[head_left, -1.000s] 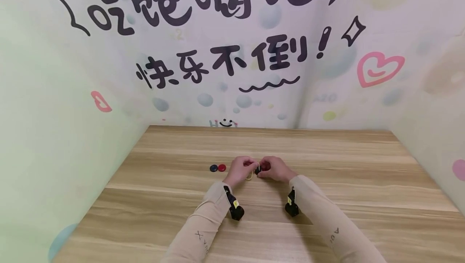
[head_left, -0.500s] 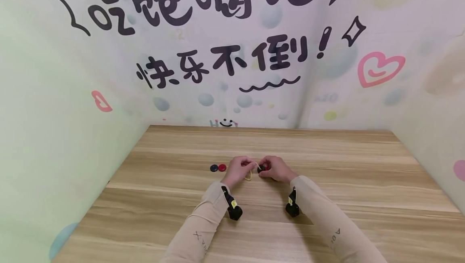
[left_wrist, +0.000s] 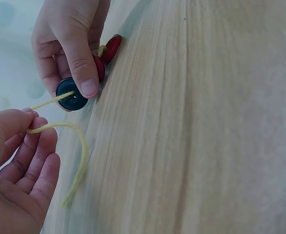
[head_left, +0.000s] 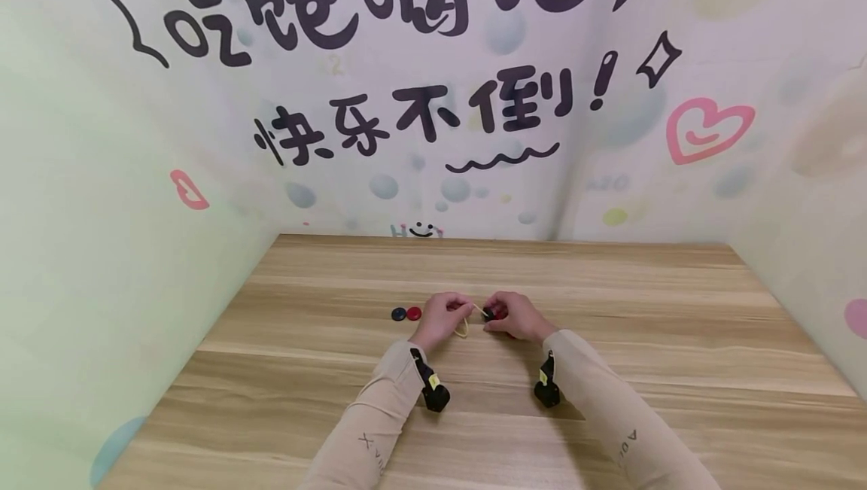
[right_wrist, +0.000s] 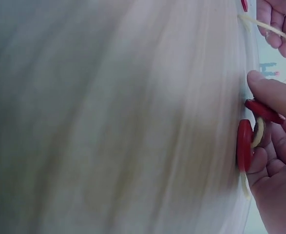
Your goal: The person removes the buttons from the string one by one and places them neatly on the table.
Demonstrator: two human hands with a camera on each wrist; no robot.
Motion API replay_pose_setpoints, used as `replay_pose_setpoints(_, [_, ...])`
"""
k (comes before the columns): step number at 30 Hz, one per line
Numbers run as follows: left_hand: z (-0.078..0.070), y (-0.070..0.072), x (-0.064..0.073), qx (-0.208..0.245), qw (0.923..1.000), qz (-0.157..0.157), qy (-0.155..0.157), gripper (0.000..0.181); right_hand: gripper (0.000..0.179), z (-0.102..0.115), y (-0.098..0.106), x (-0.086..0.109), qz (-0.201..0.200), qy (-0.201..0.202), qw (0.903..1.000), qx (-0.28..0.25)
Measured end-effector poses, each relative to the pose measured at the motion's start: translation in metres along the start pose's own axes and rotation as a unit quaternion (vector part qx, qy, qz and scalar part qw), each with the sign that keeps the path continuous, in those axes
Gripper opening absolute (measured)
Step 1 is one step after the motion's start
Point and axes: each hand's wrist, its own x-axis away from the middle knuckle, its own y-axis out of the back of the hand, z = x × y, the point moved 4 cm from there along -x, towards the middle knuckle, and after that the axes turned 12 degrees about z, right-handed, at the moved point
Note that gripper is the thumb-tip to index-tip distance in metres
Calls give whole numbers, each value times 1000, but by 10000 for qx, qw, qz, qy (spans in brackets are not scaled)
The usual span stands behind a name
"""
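My left hand pinches a yellow string between thumb and forefinger, and its free end curls down in the left wrist view. The string runs taut from there into a hole of a dark round button. Thumb and fingers of my right hand hold that button by its edge. Behind it, two red buttons are threaded on the same string: one red button lies against the right fingers, the other red button hangs further along, with a short string tail below it.
A dark blue button and a loose red button lie side by side on the wooden table, just left of my left hand. A wall printed with large lettering rises behind the table's far edge.
My left hand has moved slightly left, away from my right, so more yellow string shows between them. The dark button has turned in my right fingers. The loose buttons stay put.
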Motion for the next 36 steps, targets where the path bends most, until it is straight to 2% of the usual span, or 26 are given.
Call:
replay_pose_setpoints(7, [0, 1, 0, 50, 10000, -14, 54, 12, 16, -3, 0, 2, 66, 99, 9999, 22])
replay_pose_setpoints(14, [3, 3, 1, 93, 9999, -55, 92, 13, 20, -3, 1, 4, 131, 211, 9995, 218])
replay_pose_setpoints(21, [5, 3, 1, 56, 9999, -46, 125, 13, 14, -2, 0, 3, 310, 438, 9979, 350])
replay_pose_setpoints(24, [4, 2, 2, 54, 9999, -33, 137, 12, 11, -2, 1, 3, 180, 424, 9984, 343])
replay_pose_setpoints(30, [2, 0, 7, 43, 10000, 34, -67, 11, 9, -1, 2, 3, -247, 487, 9985, 80])
replay_pose_setpoints(36, [5, -3, 7, -136, 9998, 49, -103, 10, 9, 3, 5, 5, -731, 533, 9957, 182])
